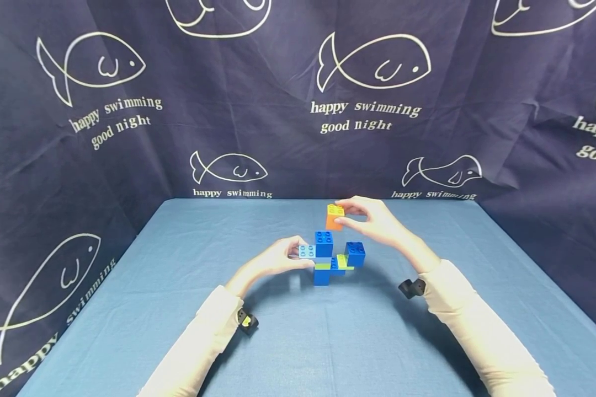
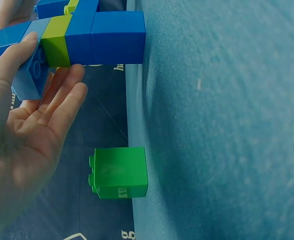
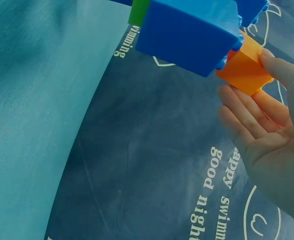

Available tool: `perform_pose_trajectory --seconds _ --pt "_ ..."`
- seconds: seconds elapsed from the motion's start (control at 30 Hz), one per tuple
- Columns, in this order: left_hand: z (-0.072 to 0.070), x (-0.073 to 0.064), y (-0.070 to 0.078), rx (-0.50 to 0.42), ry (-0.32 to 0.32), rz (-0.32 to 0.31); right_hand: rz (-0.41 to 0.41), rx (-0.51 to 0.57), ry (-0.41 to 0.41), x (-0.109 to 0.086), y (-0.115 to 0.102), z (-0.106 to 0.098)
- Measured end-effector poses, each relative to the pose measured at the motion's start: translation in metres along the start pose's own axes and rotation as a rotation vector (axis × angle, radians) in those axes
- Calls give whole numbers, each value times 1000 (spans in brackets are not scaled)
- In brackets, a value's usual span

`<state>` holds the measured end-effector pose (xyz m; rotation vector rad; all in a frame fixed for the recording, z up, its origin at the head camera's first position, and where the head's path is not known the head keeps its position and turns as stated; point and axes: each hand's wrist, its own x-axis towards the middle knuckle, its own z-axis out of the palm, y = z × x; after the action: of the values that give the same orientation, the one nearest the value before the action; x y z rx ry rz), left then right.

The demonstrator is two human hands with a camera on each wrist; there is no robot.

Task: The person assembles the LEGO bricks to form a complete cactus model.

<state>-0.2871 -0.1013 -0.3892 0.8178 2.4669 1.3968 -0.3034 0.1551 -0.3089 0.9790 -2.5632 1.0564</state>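
Observation:
My right hand pinches an orange building block between thumb and fingers, above and behind the stacked blocks. With my left hand I grip a light blue block that juts out at the left of the stack. A dark blue block sits on top of it, with a lime layer and another dark blue block below. Toward the right, the structure carries a lime piece and a raised dark blue block. In the right wrist view, that block partly overlaps the orange one.
A separate green block stands on the blue tablecloth near my left hand; the head view does not show it. Behind the table hangs a dark curtain printed with fish. Small black cameras are on both wrists.

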Motion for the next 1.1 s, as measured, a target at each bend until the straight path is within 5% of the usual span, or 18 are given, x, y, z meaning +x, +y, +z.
perform_pose_trajectory --seconds 1.1 --pt "2 0 0 -6 6 -19 -98 17 -48 -9 -26 3"
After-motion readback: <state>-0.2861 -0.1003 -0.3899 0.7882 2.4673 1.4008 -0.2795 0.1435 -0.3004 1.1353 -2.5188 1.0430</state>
